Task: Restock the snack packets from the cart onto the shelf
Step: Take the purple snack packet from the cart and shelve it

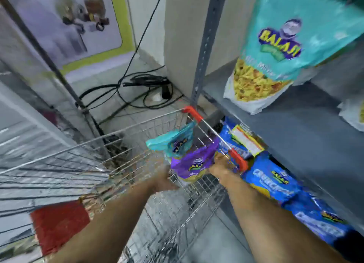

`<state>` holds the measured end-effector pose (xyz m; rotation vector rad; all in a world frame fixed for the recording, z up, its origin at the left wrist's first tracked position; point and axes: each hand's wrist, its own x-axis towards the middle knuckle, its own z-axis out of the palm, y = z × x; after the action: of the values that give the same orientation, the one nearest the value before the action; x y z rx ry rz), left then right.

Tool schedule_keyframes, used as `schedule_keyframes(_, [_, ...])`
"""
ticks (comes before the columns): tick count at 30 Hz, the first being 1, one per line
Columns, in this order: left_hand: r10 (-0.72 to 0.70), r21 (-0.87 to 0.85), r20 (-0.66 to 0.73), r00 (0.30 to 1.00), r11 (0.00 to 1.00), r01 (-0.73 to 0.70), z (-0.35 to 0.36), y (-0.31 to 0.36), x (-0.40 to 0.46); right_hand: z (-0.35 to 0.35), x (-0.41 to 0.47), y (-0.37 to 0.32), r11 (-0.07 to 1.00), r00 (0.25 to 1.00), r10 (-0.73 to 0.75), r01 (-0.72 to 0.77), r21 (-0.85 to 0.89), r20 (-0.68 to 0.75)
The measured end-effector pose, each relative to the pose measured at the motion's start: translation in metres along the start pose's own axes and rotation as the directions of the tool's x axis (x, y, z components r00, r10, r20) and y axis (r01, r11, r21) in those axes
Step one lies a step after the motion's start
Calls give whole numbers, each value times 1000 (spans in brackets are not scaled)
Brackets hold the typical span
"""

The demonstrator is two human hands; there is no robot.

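A wire cart (137, 122) with red corner caps stands in front of me, beside a grey metal shelf (307, 124). In its far right corner lie a purple snack packet (195, 162) and a teal snack packet (173, 142) behind it. My right hand (220, 164) grips the purple packet's right edge. My left hand (163, 180) reaches to that packet's left edge; the blur hides whether it touches. A large teal packet (279, 53) stands on the shelf's upper board. Several blue packets (275, 182) fill the board below.
Black cables (141, 89) lie coiled on the floor beyond the cart, by a grey shelf post (206, 45). A red flap (59, 223) sits at the cart's near left. A poster (69, 26) leans at the back left. Another pale packet (354, 113) shows at the right edge.
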<state>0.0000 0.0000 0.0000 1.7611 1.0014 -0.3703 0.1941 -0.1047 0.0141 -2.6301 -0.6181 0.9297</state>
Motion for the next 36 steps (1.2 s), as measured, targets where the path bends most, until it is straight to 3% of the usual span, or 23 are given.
schedule_keyframes(3, [28, -141, -9, 1000, 990, -29, 12, 9, 15, 19, 28, 5, 981, 987, 89, -110, 162, 131])
schedule_keyframes(5, [42, -248, -70, 997, 967, -58, 26, 5, 38, 23, 36, 2, 980, 975, 93, -125, 157, 202])
schedule_keyframes(10, [52, -412, -312, 949, 892, -184, 34, 1, 47, 30, 50, 3, 944, 987, -17, -37, 327, 160])
schedule_keyframes(17, [-67, -563, -358, 931, 811, -158, -5, 23, 13, -9, 11, -17, 847, 949, -234, 91, 524, 213])
schedule_keyframes(19, [-45, -577, -421, 906, 784, -229, -26, 42, -9, -27, -13, -30, 800, 936, -298, 138, 584, 187])
schedule_keyframes(23, [22, -481, -486, 874, 828, -289, -59, 83, -58, -64, -67, -49, 616, 939, -337, 169, 769, 63])
schedule_keyframes(27, [125, -355, -531, 838, 865, -354, -70, 142, -104, -114, -118, -47, 473, 934, -348, 251, 845, -82])
schedule_keyframes(31, [270, -262, -546, 794, 844, -467, -48, 204, -131, -168, -159, -15, 360, 921, -321, 332, 872, -219])
schedule_keyframes(36, [465, -181, -490, 737, 773, -608, 28, 286, -149, -233, -204, 69, 300, 888, -188, 458, 837, -419])
